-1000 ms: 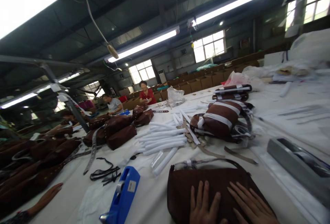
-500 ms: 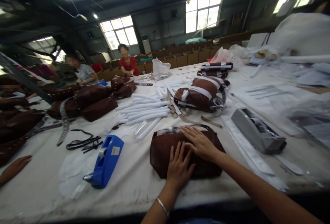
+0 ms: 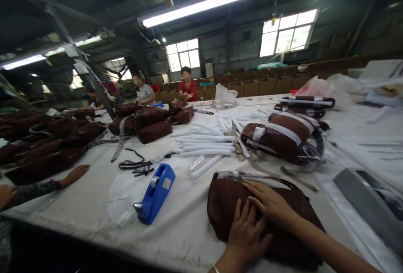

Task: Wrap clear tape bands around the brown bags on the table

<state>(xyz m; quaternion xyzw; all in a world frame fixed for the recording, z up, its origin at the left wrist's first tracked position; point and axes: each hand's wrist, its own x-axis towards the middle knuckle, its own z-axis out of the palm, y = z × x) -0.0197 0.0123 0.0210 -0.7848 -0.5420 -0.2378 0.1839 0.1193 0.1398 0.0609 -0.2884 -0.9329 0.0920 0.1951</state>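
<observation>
A brown leather bag [image 3: 222,210] lies on the white-covered table right in front of me, its strap and some clear plastic along the far edge. Flat on its near side rests my left hand [image 3: 248,233], fingers spread, a bracelet at the wrist. My right hand [image 3: 267,201] lies across the top of the bag, just beyond the left one, with its fingers stretched out. Neither hand grips anything. To the left stands a blue tape dispenser [image 3: 157,195]. A grey tape dispenser [image 3: 362,206] is to the right, partly cut off by the frame edge.
White rolled tubes [image 3: 204,143] are piled beyond the bag. Wrapped brown bags [image 3: 283,134] lie behind it, more brown bags [image 3: 151,122] at left. Black straps [image 3: 135,164] lie near the blue dispenser. A co-worker's hand [image 3: 75,174] rests on the table at left; other people sit farther back.
My view has swung to the left, so everything appears shifted right and more of the co-worker's arms shows. Both my hands stay on the brown bag.
</observation>
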